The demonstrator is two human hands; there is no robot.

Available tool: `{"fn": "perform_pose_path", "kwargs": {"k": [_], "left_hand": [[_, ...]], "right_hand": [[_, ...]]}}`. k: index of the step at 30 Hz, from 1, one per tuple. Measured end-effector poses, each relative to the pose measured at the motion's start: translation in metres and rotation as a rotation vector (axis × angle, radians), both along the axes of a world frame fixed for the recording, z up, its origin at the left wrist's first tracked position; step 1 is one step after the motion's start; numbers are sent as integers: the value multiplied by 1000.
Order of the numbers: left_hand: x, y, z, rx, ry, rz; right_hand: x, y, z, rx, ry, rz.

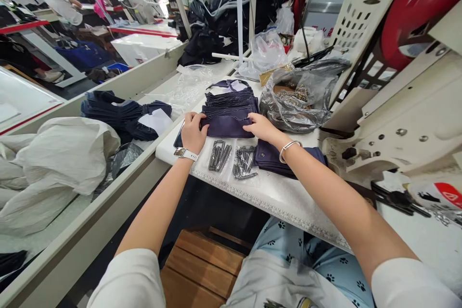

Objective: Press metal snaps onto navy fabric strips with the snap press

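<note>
Both hands on a stack of navy fabric pieces (pixel 229 122), on a white worktable (pixel 270 198)

The left hand's (pixel 194 132) fingers (pixel 193 118) curl together over the stack's edge, the right hand's (pixel 262 126) fingers (pixel 251 125) lie flat and close together on top; neither clearly pinches. Just below the stack lie two clear packets of dark metal parts (pixel 220 156), their shapes hard to make out. To its right, a grey plastic bag (pixel 298 98) blurs small brass-coloured pieces; to its left, a dark slab (pixel 178 137) is partly hidden by the left hand.
</note>
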State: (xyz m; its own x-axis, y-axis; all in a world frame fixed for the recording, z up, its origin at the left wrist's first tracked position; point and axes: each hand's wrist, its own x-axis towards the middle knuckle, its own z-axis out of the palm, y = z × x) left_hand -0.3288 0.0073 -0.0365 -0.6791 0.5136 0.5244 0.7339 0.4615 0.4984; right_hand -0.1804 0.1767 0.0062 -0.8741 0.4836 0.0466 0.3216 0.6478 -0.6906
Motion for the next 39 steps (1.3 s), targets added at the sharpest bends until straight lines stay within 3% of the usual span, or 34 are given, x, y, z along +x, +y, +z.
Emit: {"fn": "perform_pose_path", "kwargs": {"k": [3,8,15,24,30,39], "left_hand": [[-6,5,-4,105,-129,8],[-16,15,-2,212,-605,-117],[-18,18,2,382,-901,-348],[-28,15,7,274,-928,-353],[-21,9,16,86,-923,-214],[-13,9,14,60,-824,-82]], "right_hand": [[-1,-1,-3,55,12,-28],[-4,6,-12,130,47,-196],[-6,19,-14,86,-17,-115],[-16,38,-17,23,-33,-48],[-12,39,-14,-32,-67,-58],[-5,31,-7,60,-17,-104]]}}
